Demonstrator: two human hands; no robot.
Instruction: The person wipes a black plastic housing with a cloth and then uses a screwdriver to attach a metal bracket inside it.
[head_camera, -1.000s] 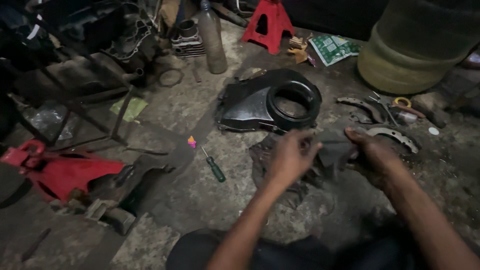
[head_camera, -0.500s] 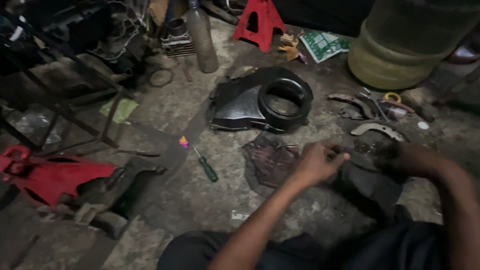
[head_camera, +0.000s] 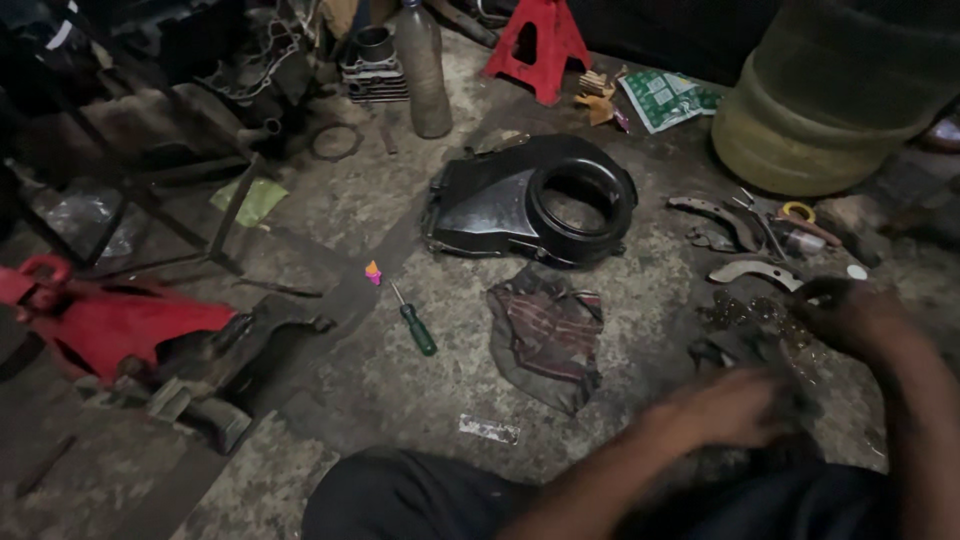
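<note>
My left hand (head_camera: 735, 405) is blurred by motion, low at the right, and lies against a dark greasy part (head_camera: 745, 348) on the floor. My right hand (head_camera: 850, 312) is curled just beyond that part, beside a patch of small greasy metal bits (head_camera: 745, 310). The dim light hides whether either hand grips anything. A dirty striped rag (head_camera: 545, 335) lies flat to the left of my hands. Behind it sits a black plastic cover with a round opening (head_camera: 500, 205).
A green-handled screwdriver (head_camera: 415, 326) lies left of the rag. Curved brake shoes (head_camera: 720, 215) and small tools lie at the right. A large greenish drum (head_camera: 840, 100), a red stand (head_camera: 535, 40), a bottle (head_camera: 425, 70) and a red jack (head_camera: 110, 320) ring the concrete floor.
Both hands have moved right and nearer to me with the dark part. The striped rag they were over now lies uncovered on the floor. The view has shifted.
</note>
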